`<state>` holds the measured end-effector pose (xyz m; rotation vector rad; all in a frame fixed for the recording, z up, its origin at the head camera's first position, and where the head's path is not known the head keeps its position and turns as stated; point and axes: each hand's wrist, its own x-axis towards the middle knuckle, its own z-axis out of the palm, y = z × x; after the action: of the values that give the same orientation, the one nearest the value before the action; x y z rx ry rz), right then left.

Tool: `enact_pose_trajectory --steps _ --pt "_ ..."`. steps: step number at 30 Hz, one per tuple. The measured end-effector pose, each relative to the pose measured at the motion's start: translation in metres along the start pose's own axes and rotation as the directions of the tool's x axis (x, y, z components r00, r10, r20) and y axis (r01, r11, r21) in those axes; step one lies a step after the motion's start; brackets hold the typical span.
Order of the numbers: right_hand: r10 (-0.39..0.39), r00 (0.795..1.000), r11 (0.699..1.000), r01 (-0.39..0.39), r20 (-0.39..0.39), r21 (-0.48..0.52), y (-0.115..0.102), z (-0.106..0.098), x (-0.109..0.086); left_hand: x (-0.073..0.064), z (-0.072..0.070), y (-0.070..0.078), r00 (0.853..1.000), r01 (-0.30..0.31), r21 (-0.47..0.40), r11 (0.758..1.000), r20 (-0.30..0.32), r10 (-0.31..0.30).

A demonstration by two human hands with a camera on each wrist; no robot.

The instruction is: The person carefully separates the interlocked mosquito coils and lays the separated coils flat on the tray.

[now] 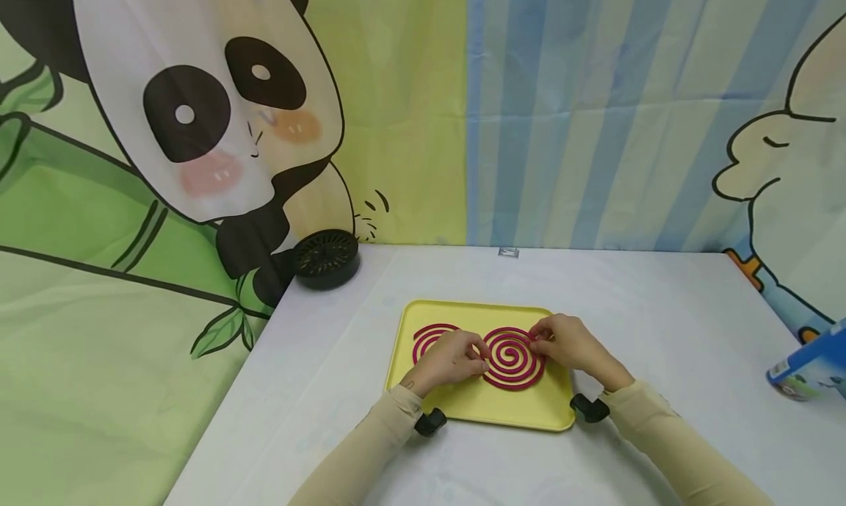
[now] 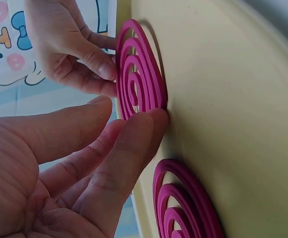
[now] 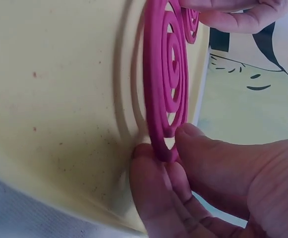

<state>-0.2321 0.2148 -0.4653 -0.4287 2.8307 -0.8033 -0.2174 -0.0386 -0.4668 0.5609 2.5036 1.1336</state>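
Two magenta mosquito coils are at the yellow tray (image 1: 463,412). My right hand (image 1: 570,342) pinches the outer edge of the right coil (image 1: 510,358), thumb on top and fingers beneath. A shadow falls apart from that coil on the tray in the right wrist view (image 3: 153,84). At the coil's opposite edge is my left hand (image 1: 451,359), its fingertips (image 2: 153,119) right at the rim and its thumb spread away from them. The left coil (image 1: 431,338) lies on the tray, partly hidden behind my left hand in the head view.
A round black slotted container (image 1: 327,258) stands at the table's back left corner. At the right edge is a blue can (image 1: 809,363). A printed curtain (image 1: 396,109) hangs behind the white table (image 1: 330,374). Small dark specks dot the tray.
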Motion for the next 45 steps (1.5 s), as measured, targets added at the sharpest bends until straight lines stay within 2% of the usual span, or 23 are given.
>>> enact_pose_trajectory --steps 10,20,24,28,37,43,45 --pt "0.018 0.999 0.999 -0.019 0.029 0.031 -0.004 -0.001 -0.002 -0.003 0.000 0.000 0.999 0.021 0.037 0.999 -0.036 -0.020" --pt "0.038 0.998 0.998 -0.040 0.041 0.054 -0.001 0.000 0.001 -0.003 0.001 0.000 0.998 0.033 0.022 0.999 -0.046 -0.032" --pt "0.037 0.999 0.998 -0.039 0.031 0.051 0.000 -0.002 -0.002 -0.003 0.000 0.000 0.999 0.025 0.018 1.000 -0.030 -0.024" --pt "0.038 0.999 0.996 -0.038 -0.007 0.076 0.003 -0.007 -0.008 -0.003 -0.008 0.000 1.000 0.017 -0.013 1.000 -0.018 -0.017" --pt "0.108 0.994 0.976 -0.099 -0.036 0.192 0.018 -0.024 -0.018 0.000 -0.033 -0.006 0.997 -0.028 -0.009 1.000 -0.077 0.027" --pt "0.148 0.987 0.971 -0.135 -0.054 0.195 0.028 -0.025 -0.024 -0.002 -0.046 -0.023 0.990 -0.011 0.012 1.000 -0.143 0.013" --pt "0.158 0.986 0.970 -0.144 -0.058 0.197 0.032 -0.023 -0.025 -0.004 -0.049 -0.030 0.986 0.005 -0.015 1.000 -0.167 -0.007"
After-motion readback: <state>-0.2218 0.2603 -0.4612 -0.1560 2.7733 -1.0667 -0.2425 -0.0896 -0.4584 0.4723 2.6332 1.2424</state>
